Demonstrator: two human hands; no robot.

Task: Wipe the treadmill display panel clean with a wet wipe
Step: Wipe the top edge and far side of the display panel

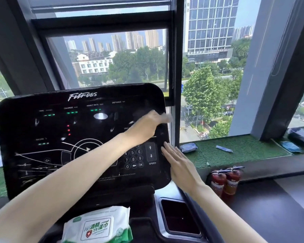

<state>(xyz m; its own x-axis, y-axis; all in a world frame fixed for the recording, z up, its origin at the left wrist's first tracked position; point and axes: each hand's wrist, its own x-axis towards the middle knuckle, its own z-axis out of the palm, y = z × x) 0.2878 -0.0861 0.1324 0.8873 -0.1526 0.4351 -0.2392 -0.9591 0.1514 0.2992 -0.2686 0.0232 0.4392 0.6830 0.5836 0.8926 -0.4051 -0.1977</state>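
Left hand (147,126) closes on a blurred wet wipe (168,118), pressed to the display panel (60,130) at its right edge. Right hand (179,160), just below, lies flat on that edge with fingers straight. A stray press could trigger the keypad (133,157) under the left wrist, since the panel is lit. Rightward of the hand the panel ends beside the window frame (175,67); leftward lies wide, streaked room.

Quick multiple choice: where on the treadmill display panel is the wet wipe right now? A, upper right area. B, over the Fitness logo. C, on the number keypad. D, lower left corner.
A: the left hand holds the white wet wipe against the upper right area of the display panel, above the number keypad.
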